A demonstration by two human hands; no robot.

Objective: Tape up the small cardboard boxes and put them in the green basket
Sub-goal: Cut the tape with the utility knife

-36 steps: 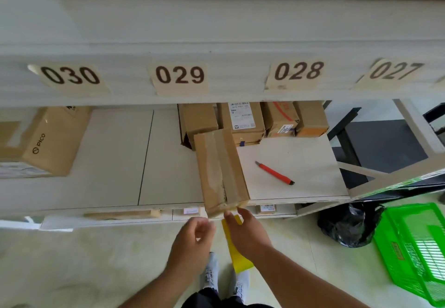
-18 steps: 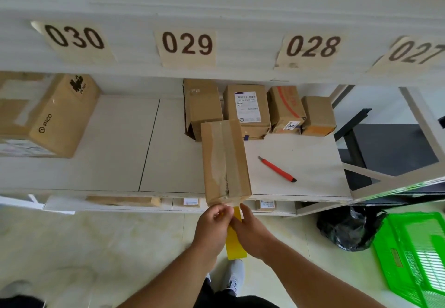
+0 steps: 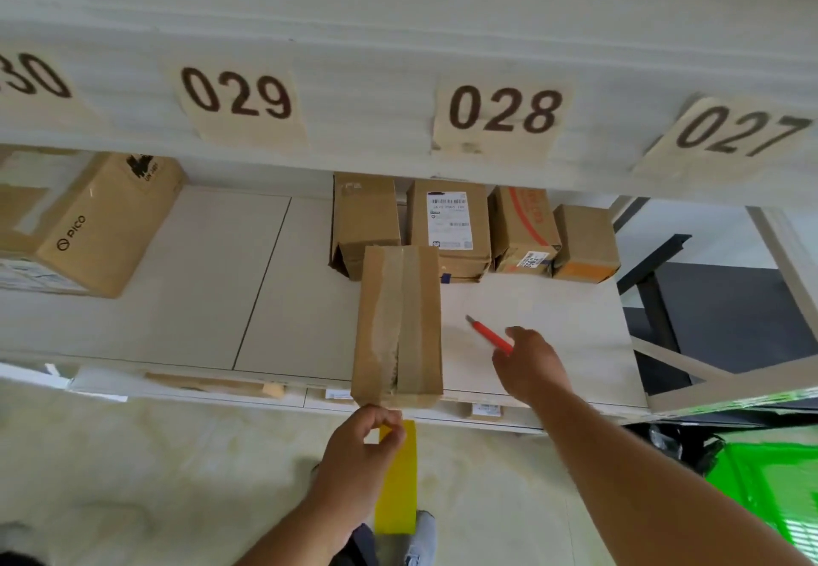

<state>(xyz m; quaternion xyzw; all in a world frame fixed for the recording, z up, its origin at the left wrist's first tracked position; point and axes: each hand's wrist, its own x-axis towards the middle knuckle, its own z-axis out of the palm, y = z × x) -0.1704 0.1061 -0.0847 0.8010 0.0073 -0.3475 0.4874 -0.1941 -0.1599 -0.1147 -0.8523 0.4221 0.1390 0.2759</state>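
A small cardboard box (image 3: 400, 322) lies lengthwise on the white shelf (image 3: 274, 300), its near end over the front edge, old clear tape along its top. My left hand (image 3: 363, 455) pinches the top of a yellow tape strip (image 3: 397, 481) that hangs down just below the box's near end. My right hand (image 3: 529, 364) is over the shelf to the right of the box, fingers curled on the near end of a red utility knife (image 3: 489, 332). The green basket (image 3: 770, 490) stands on the floor at the lower right.
Several small cardboard boxes (image 3: 449, 229) stand in a row at the back of the shelf. A bigger PICO box (image 3: 93, 229) sits at the left. Numbered labels 027 to 030 line the upper shelf's front. A black bag (image 3: 677, 441) lies beside the basket.
My right hand let go of the yellow strip and moved up and right onto the red knife. My left hand took over the strip at the box's near end.
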